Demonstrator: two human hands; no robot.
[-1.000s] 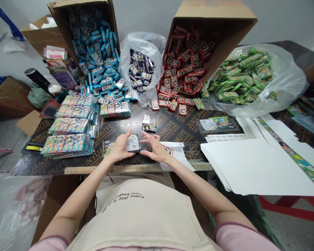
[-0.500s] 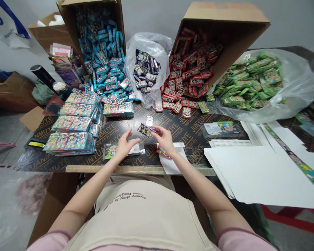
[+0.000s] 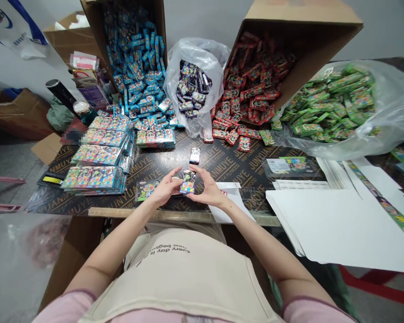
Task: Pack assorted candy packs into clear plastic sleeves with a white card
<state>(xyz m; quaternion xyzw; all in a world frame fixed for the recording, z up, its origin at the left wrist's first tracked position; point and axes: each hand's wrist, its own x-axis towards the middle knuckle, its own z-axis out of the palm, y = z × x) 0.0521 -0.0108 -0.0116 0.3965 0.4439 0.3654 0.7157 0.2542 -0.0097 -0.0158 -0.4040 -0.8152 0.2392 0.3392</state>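
Note:
Over the front of the table, a small dark purple printed candy box (image 3: 187,182) is held with its colourful face towards me. My right hand (image 3: 209,188) grips it, index finger at the top and thumb at the bottom. My left hand (image 3: 166,188) closes on its left edge, thumb and fingertips against it. Just beyond lies another small box (image 3: 195,155), its pale side facing up. A flat printed plastic pouch (image 3: 144,189) is partly hidden under my left hand. Beside my right hand is a white sheet (image 3: 232,202), with something red mostly covered on it.
Stacks of packed candy sets (image 3: 94,177) stand at left. Behind are blue boxes (image 3: 144,89) spilling from a carton, a plastic bag (image 3: 218,54) of purple ones, red boxes (image 3: 252,94) in a tilted carton, and a bag of green packs (image 3: 343,103). White card sheets (image 3: 330,224) lie right.
The purple box has turned upright and moved slightly towards me. My left hand has come in from the left and now touches it. The view has shifted slightly.

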